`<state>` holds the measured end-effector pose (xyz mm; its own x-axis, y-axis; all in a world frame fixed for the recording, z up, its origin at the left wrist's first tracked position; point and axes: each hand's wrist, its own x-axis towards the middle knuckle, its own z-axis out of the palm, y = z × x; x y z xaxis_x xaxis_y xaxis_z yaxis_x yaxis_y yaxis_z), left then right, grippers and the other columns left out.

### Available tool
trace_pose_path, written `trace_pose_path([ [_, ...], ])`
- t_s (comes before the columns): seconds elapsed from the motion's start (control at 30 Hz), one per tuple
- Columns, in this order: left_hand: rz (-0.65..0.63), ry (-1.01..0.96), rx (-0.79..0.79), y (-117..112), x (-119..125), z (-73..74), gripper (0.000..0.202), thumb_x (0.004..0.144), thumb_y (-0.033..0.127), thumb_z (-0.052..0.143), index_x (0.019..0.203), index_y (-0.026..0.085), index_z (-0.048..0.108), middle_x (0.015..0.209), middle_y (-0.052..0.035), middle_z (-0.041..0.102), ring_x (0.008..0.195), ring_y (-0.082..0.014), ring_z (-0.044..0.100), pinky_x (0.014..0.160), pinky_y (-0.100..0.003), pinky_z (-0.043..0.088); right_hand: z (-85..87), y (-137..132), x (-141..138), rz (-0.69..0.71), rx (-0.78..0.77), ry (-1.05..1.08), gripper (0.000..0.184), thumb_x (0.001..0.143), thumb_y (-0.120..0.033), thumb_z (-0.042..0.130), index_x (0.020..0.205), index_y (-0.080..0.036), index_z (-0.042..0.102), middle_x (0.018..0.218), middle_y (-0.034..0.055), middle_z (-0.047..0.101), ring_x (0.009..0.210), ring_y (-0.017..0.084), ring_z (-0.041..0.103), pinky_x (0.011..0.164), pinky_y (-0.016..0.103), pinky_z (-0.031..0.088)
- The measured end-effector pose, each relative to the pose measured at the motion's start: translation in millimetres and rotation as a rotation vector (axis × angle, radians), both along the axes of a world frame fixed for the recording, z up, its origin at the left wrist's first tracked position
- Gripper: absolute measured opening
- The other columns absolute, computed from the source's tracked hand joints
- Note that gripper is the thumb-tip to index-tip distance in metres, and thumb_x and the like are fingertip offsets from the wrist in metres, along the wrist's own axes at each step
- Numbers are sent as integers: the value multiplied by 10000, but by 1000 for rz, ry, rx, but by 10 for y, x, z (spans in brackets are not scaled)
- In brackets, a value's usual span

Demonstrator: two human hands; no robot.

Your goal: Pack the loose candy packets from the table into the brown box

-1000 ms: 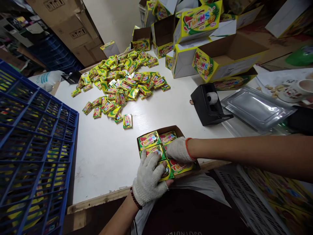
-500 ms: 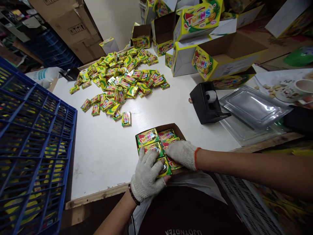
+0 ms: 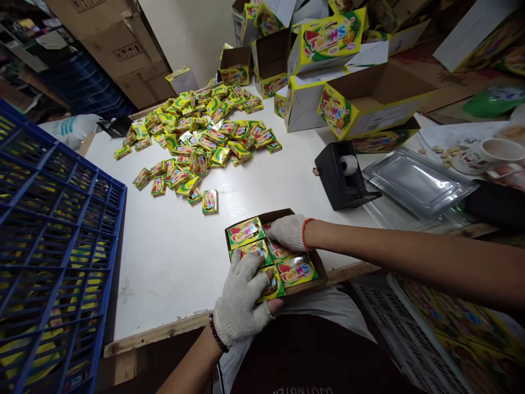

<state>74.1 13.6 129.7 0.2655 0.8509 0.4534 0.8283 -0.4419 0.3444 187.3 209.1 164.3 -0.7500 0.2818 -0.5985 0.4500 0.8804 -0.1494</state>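
- Pressing down at the near edge of the worktop (image 3: 172,257), the gloved left hand (image 3: 241,298) lies flat with fingers spread over the lower-left sachets in the brown carton (image 3: 318,262), low in the frame just right of centre; it grips nothing.
- The gloved right hand (image 3: 289,232) rests on the carton's upper-right corner, fingers loosely curled on the packets; I cannot tell whether it pinches one.
- Inside the carton a top layer of yellow-green sachets (image 3: 246,232) looks nearly complete, laid side by side in rows, so by my judgement this carton is close to full on its visible layer.
- One loose sachet (image 3: 209,201) lies just beyond the carton.
- At mid frame right stand a black tape dispenser (image 3: 344,175) and clear plastic trays (image 3: 418,183).
- Farther up, centre-left, a large heap of unpacked sachets (image 3: 197,137) remains, so much packing seems left.
- At the upper right, open yellow display boxes (image 3: 361,104) lie about; a blue crate (image 3: 53,246) fills the left side.
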Motion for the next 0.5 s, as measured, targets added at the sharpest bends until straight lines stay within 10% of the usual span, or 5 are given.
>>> trace_pose_path([
  [0.1, 133, -106, 34, 110, -246, 113, 239, 947, 307, 514, 1139, 194, 600, 1267, -146, 566, 1195, -274, 552, 1026, -515, 476, -29, -54, 44, 21, -10, 26, 397, 841, -123, 641, 1238, -105, 652, 1138, 206, 684, 1070, 337, 666, 874, 396, 515],
  [0.3, 952, -128, -134, 923, -1178, 56, 234, 837, 255, 606, 1051, 162, 591, 1160, -142, 610, 1198, -281, 553, 1038, -443, 465, -118, -243, 189, -20, 166, 54, 214, 806, -80, 638, 1001, -106, 725, 968, 205, 701, 920, 338, 697, 775, 463, 528],
  [0.5, 1096, -142, -274, 1563, -1494, -175, 443, 638, 348, 818, 954, 177, 559, 1055, -159, 647, 1035, -348, 632, 883, -455, 516, -571, -529, 203, 324, 134, -102, 61, 710, -167, 759, 769, -180, 748, 736, 143, 702, 857, 359, 668, 864, 583, 430],
])
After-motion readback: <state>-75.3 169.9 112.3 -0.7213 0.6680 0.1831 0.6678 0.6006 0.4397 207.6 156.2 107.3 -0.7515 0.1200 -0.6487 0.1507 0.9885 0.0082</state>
